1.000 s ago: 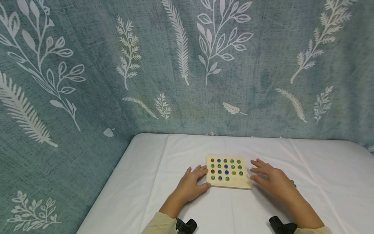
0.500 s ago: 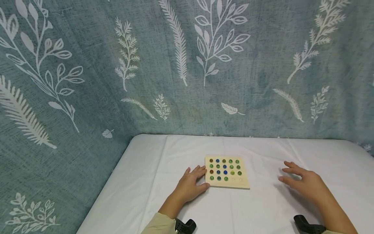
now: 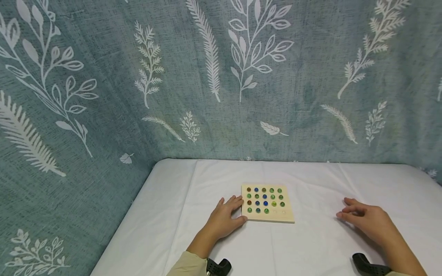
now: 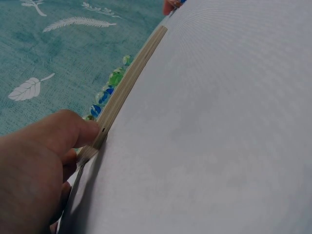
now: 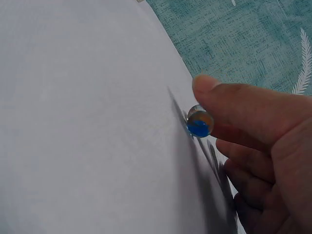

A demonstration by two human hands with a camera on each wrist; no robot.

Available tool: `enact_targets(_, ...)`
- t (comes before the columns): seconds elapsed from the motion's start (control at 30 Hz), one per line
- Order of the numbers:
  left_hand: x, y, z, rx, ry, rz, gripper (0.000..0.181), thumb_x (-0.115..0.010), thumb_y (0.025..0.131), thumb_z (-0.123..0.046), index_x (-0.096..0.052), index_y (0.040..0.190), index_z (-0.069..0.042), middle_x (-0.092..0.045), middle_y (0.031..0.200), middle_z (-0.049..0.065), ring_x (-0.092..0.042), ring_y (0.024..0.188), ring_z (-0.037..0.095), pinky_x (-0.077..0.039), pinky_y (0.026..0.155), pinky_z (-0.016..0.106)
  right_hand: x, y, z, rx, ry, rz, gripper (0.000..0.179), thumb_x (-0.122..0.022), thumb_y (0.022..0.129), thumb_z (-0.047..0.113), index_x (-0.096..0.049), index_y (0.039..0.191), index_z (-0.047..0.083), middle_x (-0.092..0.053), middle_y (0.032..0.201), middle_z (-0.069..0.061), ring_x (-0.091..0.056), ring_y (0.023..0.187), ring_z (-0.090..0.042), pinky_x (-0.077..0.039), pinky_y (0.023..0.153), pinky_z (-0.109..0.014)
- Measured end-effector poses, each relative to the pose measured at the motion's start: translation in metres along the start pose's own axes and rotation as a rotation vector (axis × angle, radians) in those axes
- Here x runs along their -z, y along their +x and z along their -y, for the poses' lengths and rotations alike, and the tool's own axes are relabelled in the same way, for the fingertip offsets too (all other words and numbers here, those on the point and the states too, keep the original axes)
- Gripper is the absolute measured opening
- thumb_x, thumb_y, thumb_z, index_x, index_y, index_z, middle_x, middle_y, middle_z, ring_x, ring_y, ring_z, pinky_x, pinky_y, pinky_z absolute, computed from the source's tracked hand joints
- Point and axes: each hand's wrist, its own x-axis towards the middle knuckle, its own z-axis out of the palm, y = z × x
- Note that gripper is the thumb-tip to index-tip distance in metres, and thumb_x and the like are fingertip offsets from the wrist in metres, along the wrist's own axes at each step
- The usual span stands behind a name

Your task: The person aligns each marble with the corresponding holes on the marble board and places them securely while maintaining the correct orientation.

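Observation:
A pale wooden board (image 3: 288, 214) lies on the table, with rows of green, blue and brown glass marbles (image 3: 265, 196) set in it. My left hand (image 3: 222, 218) rests at its left side, thumb and fingers spread against the edge; the left wrist view shows the thumb on the board's side. To the right of the board, my right hand (image 3: 369, 220) is low over the cloth, thumb and fingers drawn together. In the right wrist view, glass marbles (image 5: 199, 127), blue and brownish, overlap at its fingertips, pinched under the thumb. The hand hides them in the head view.
White cloth (image 3: 310, 245) covers the table. A green-blue curtain (image 3: 310, 76) with white leaf prints hangs behind and to the left. Black wrist devices (image 3: 219, 266) sit on both wrists. Two bare hollows (image 3: 279, 211) show at the board's front right.
My right hand has moved right, away from the board, to the loose marbles, and its fingers have drawn together. The left hand and the board have stayed in place.

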Motion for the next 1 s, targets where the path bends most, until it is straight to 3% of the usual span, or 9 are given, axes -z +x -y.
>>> enact_targets(0.5, 0.001, 0.0, 0.0, -0.008, 0.003, 0.004, 0.058, -0.069, 0.089, -0.038, -0.056, 0.141, -0.015, -0.047, 0.151, -0.008, -0.037, 0.145, 0.016, -0.016, 0.125, 0.046, -0.011, -0.002, -0.002, 0.059, 0.051, 0.003, 0.059, -0.071, 0.081, 0.059, -0.076, 0.106, 0.006, -0.048, 0.144, -0.02, -0.041, 0.133, -0.051, -0.035, 0.101, -0.069)
enact_targets(0.67, 0.001, 0.0, 0.0, -0.004, 0.004, -0.001, 0.059, -0.069, 0.089, -0.038, -0.056, 0.141, -0.015, -0.047, 0.151, -0.008, -0.037, 0.144, 0.016, -0.016, 0.125, 0.046, -0.012, -0.004, -0.004, 0.067, 0.086, 0.01, 0.059, -0.07, 0.082, 0.059, -0.076, 0.11, 0.007, -0.048, 0.145, -0.017, -0.032, 0.143, -0.021, -0.032, 0.105, -0.068)
enact_targets(0.83, 0.001, -0.001, -0.001, -0.002, 0.0, -0.005, 0.059, -0.069, 0.089, -0.037, -0.056, 0.141, -0.014, -0.047, 0.15, -0.009, -0.037, 0.145, 0.016, -0.016, 0.125, 0.046, -0.012, -0.003, -0.007, 0.062, 0.116, 0.035, 0.063, -0.07, 0.082, 0.06, -0.075, 0.113, 0.005, -0.046, 0.147, -0.017, -0.027, 0.144, -0.019, -0.03, 0.107, -0.068)
enact_targets(1.0, 0.001, -0.001, -0.002, 0.001, -0.003, -0.004, 0.059, -0.069, 0.088, -0.036, -0.056, 0.141, -0.014, -0.048, 0.15, -0.008, -0.037, 0.144, 0.016, -0.016, 0.125, 0.046, -0.013, -0.004, -0.008, 0.086, 0.108, 0.023, 0.059, -0.07, 0.083, 0.058, -0.075, 0.112, 0.007, -0.047, 0.146, -0.016, -0.023, 0.138, 0.003, -0.031, 0.107, -0.068)
